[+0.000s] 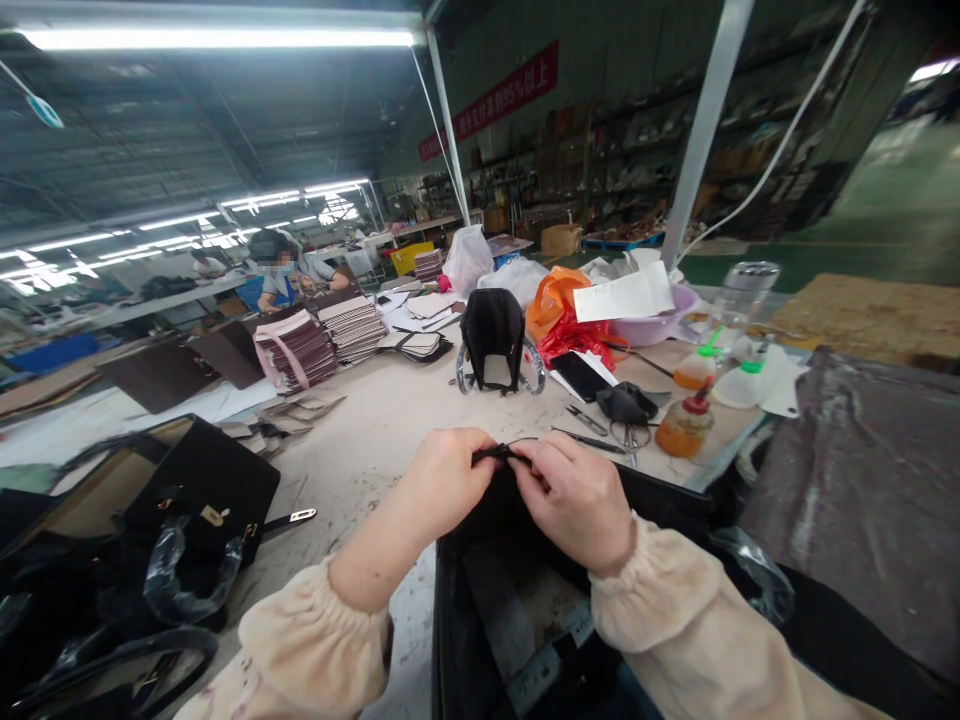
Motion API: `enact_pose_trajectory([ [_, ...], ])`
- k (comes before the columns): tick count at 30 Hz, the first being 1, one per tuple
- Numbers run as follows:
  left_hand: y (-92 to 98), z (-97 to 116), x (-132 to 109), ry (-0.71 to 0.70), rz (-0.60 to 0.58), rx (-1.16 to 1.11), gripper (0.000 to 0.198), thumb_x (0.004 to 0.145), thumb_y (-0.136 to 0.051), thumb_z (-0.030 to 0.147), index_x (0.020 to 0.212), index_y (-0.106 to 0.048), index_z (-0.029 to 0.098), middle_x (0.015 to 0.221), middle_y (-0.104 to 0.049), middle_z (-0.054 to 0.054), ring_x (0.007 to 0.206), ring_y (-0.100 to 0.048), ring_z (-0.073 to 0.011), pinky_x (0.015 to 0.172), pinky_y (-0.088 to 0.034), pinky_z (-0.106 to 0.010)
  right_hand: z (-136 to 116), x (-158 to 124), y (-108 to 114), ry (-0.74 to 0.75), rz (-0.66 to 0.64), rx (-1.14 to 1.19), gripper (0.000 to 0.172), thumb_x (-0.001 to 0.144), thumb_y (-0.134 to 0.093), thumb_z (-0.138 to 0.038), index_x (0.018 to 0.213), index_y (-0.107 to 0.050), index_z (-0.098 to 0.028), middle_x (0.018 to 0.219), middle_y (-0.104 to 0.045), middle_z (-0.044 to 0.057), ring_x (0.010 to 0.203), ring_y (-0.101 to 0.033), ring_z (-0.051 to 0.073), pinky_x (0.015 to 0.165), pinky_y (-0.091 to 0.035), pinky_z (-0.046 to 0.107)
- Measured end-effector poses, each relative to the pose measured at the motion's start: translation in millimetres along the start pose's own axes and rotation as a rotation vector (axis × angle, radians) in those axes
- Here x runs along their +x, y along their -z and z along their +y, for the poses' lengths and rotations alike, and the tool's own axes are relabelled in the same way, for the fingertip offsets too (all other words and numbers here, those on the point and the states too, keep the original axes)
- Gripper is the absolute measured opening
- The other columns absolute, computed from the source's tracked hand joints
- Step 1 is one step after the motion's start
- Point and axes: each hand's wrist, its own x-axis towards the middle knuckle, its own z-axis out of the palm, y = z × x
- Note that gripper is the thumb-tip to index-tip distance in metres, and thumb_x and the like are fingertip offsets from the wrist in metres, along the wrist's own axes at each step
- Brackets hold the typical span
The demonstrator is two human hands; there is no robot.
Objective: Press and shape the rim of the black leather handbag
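At the pale worktable (375, 430), your left hand (454, 475) and right hand (577, 490), fingers closed, pinch a thin black strip (490, 453), perhaps the rim of the open-topped, black, leather-like bag (489, 570) below; expect light, pliant walls, best held by edges.

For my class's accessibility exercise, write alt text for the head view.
A person's left hand and right hand pinch black material at an open black bag. On the workbench, a gold-clasped black handbag rests left and squeeze bottles stand right.
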Motion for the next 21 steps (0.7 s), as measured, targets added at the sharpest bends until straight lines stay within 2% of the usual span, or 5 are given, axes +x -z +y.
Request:
enact_pose_trajectory([
  [10, 0.3, -1.2, -1.2, -0.026, -0.010, 0.011, 0.018, 0.077, -0.052, 0.016, 0.082, -0.069, 0.018, 0.077, -0.070, -0.003, 0.070, -0.063, -0.0150, 0.065, -0.045, -0.024, -5.0, 4.7, 0.6, -0.028, -0.046, -0.056, 0.019, 0.088, -0.048, -0.020, 0.086, -0.067, -0.017, 0.076, -0.061, 0.004, 0.070, -0.057, 0.013, 0.065, -0.040, 0.023],
  [21, 0.1, -2.7, -2.2, -0.041, -0.021, -0.033, 0.020, 0.077, -0.052, 0.016, 0.085, -0.069, 0.020, 0.081, -0.071, -0.002, 0.074, -0.063, -0.0157, 0.071, -0.047, -0.025, -2.6, 20.2, 16.2, 0.030, -0.287, -0.091, 0.018, 0.087, -0.046, -0.018, 0.082, -0.063, -0.019, 0.076, -0.058, 0.002, 0.068, -0.054, 0.013, 0.059, -0.036, 0.024],
])
